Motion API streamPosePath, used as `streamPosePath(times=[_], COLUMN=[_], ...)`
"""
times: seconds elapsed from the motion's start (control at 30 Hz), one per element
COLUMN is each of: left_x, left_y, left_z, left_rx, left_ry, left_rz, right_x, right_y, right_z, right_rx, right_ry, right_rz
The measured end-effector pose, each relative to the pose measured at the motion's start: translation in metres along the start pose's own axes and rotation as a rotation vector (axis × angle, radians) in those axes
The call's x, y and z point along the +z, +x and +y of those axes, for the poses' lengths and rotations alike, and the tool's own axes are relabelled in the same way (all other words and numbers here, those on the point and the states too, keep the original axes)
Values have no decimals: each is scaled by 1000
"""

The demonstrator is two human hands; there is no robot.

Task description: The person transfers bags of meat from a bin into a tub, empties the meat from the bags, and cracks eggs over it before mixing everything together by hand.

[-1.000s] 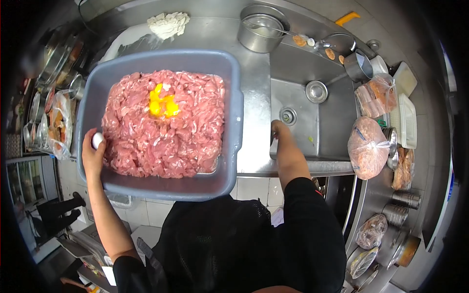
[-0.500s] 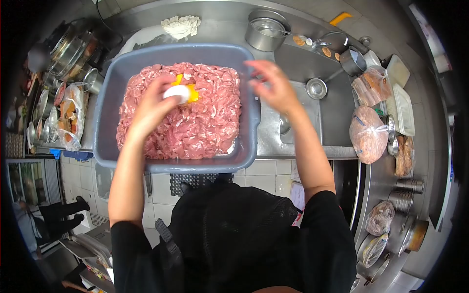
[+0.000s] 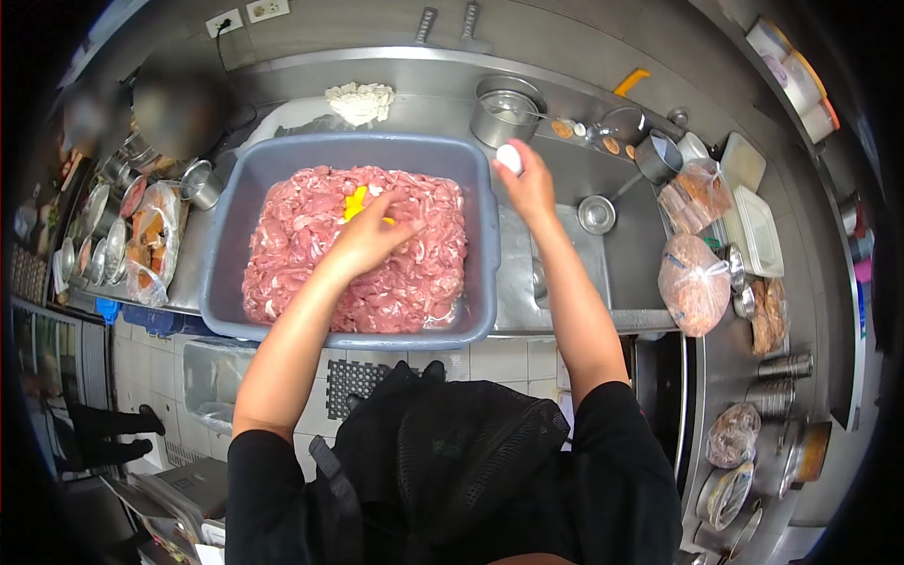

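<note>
My right hand (image 3: 533,193) is raised past the right rim of a large grey tub (image 3: 490,250), fingers closed around a white eggshell (image 3: 509,158). Raw pink sliced meat (image 3: 377,292) fills much of the tub. My left hand (image 3: 369,240) hovers low over it, fingers spread and holding nothing. Bright yellow egg yolk (image 3: 355,201) lies on the meat just beyond those fingers, partly hidden by them.
A steel pot (image 3: 508,108) stands behind the sink (image 3: 565,245), where a ladle (image 3: 597,215) rests. Shell-like pieces (image 3: 563,128) lie along the back ledge. Bagged meat (image 3: 695,282) sits at right. Steel bowls (image 3: 116,247) crowd the left. Another person's legs (image 3: 108,435) show at lower left.
The white shell was in my left hand and is now in my right. My left hand has opened and shifted right over the meat. The view has tilted up.
</note>
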State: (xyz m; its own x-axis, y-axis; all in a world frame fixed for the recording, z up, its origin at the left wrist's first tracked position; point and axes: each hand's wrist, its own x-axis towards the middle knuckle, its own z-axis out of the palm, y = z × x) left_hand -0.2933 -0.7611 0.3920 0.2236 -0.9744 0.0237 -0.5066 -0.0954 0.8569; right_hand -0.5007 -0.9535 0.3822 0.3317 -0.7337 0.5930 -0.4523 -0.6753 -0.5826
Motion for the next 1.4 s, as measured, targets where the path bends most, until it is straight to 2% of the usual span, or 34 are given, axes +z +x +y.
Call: streamPosePath(times=[0.07,0.17,0.2,0.27,0.33,0.37,0.4,0.43,0.5,0.6,0.73,0.8,0.87,0.9,0.93,1.0,1.07,1.1,1.13,1.2,1.33,1.4], left_x=[-17,-41,-49,-60,-69,-69,-70,-72,-74,-68,-66,-60,-66,-68,-69,-76,-92,-94,-102,-115,-127,-130], left_y=[-17,-38,-47,-63,-76,-84,-84,-84,-86,-83,-82,-81,-83,-81,-82,-77,-67,-55,-49,-40,-32,-31], left_z=[-7,-28,-29,-40,-57,-62,-63,-64,-63,-54,-50,-66,-55,-56,-57,-52,-38,-47,-43,-34,-40,-45], left_rx=[-41,-103,-130,-162,-182,-51,-51,-120,-187,-175,-136,-65,-67,-50,-38,-33,35,95,99,245,278,383], left_ry=[-12,-44,16,74,174,281,276,222,162,274,247,188,213,159,105,100,123,47,49,-20,25,79], left_rz=[30,85,130,171,292,393,399,383,370,302,205,178,150,141,125,160,141,157,161,115,74,63], right_x=[1,6,11,19,23,29,35,40,41,28,20,27,31,29,30,36,57,68,77,102,126,132], right_y=[21,45,52,62,60,56,54,47,35,36,21,11,4,7,12,15,10,5,0,-10,-20,-23], right_z=[-4,-20,-21,-23,-23,-14,-4,6,13,-2,-23,-13,-15,-33,-48,-86,-110,-129,-156,-172,-204,-209], right_rx=[1,-28,-33,-201,-179,-198,-219,-223,-122,-43,-173,-175,-109,-58,-183,297,598,660,749,694,700,620], right_ry=[-26,67,75,-17,0,-79,-158,-160,-207,-133,-206,-262,-303,-231,-195,278,944,1035,1000,940,869,797], right_rz=[113,136,127,211,190,173,157,153,-184,-91,100,16,-118,-79,10,-194,-420,-527,-575,-704,-756,-786])
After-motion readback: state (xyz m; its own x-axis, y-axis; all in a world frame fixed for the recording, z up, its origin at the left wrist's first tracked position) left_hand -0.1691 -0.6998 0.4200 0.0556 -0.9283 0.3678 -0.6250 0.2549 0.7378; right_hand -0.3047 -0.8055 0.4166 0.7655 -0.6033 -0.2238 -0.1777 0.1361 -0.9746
